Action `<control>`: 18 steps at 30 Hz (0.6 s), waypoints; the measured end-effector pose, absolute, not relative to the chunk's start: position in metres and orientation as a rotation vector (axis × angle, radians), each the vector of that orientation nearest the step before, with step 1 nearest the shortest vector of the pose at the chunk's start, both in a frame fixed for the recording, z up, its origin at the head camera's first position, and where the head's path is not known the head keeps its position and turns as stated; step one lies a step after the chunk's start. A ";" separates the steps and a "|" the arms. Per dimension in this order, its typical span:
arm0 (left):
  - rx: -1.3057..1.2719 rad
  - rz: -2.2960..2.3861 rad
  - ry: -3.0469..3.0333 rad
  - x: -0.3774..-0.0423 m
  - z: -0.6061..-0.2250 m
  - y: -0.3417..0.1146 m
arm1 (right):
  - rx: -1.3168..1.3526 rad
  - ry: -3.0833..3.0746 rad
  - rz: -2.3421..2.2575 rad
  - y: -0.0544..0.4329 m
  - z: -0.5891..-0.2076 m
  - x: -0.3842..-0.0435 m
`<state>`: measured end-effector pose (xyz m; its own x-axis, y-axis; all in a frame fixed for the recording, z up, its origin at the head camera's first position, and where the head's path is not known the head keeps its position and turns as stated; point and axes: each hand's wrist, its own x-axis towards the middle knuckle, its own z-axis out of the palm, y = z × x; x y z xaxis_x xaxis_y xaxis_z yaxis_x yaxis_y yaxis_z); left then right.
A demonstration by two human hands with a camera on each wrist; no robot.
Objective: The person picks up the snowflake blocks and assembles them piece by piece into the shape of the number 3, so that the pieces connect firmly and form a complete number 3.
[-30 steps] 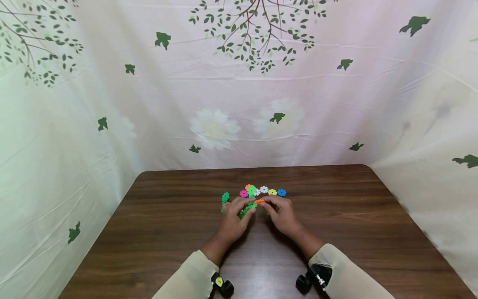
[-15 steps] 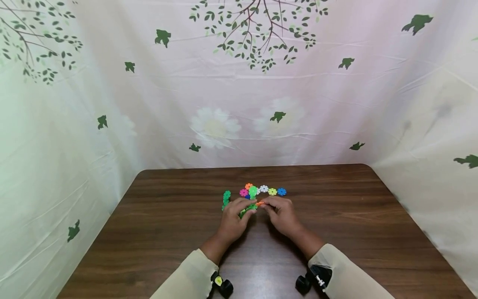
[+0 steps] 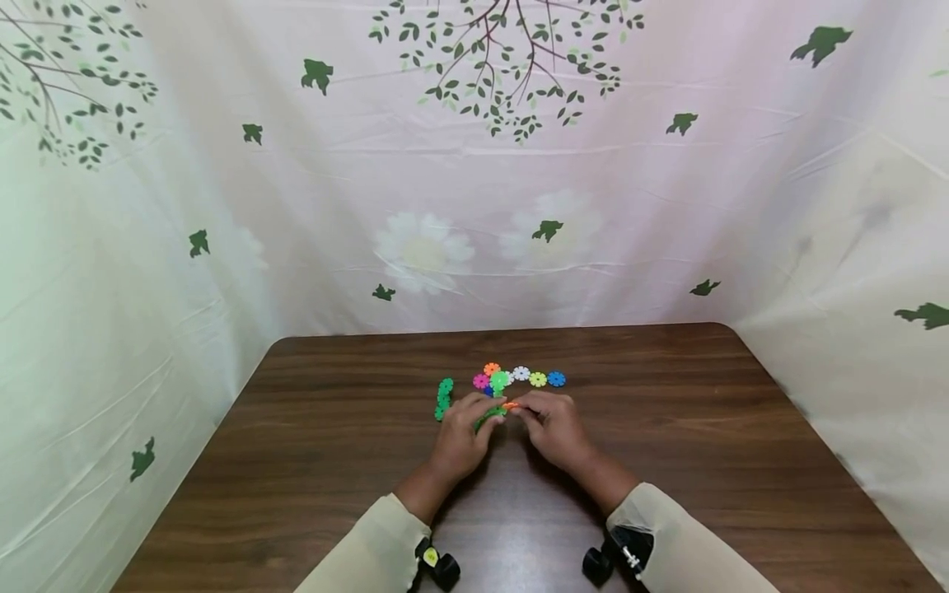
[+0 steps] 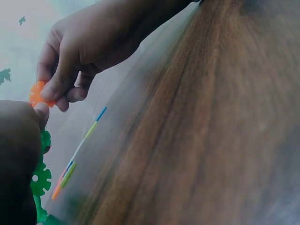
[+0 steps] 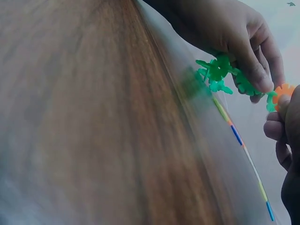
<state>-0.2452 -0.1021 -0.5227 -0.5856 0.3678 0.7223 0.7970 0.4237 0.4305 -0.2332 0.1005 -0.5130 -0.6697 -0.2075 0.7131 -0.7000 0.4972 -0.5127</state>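
My left hand [image 3: 460,432] pinches a chain of green notched interlocking discs [image 5: 219,68], which hangs past the fingers over the table. Opposite it, my right hand [image 3: 554,424] pinches an orange notched disc [image 4: 38,94] between thumb and fingers. In the right wrist view the orange disc meets a green disc [image 5: 271,101] at the end of the chain; whether their slots are locked cannot be told. The fingertips of both hands nearly meet there. Part of the green chain is hidden behind the left hand, and its other end [image 3: 443,399] shows to the left.
Just beyond the hands, a joined row of flat coloured discs lies on the brown wooden table [image 3: 704,461], with a white disc [image 3: 521,373] and a blue disc [image 3: 556,379] toward its right end. A patterned cloth [image 3: 474,181] hangs behind the table and along both sides.
Both hands keep their pinch and barely move. The orange disc and the green disc beside it have tilted and sunk slightly toward the table. The head view has shifted a little.
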 end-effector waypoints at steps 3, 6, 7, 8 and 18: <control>-0.977 -1.059 -2.148 -0.246 -0.522 -0.101 | 0.753 -2.169 1.141 0.100 -0.512 -0.234; -0.963 -1.045 -2.156 -0.246 -0.522 -0.101 | 0.755 -2.157 1.145 0.100 -0.513 -0.235; -0.957 -1.033 -2.163 -0.246 -0.522 -0.101 | 0.752 -2.149 1.134 0.100 -0.513 -0.235; -0.949 -1.021 -2.173 -0.246 -0.522 -0.100 | 0.748 -2.141 1.120 0.100 -0.513 -0.236; -0.928 -0.935 -2.306 -0.247 -0.523 -0.100 | 0.739 -2.177 1.127 0.100 -0.512 -0.237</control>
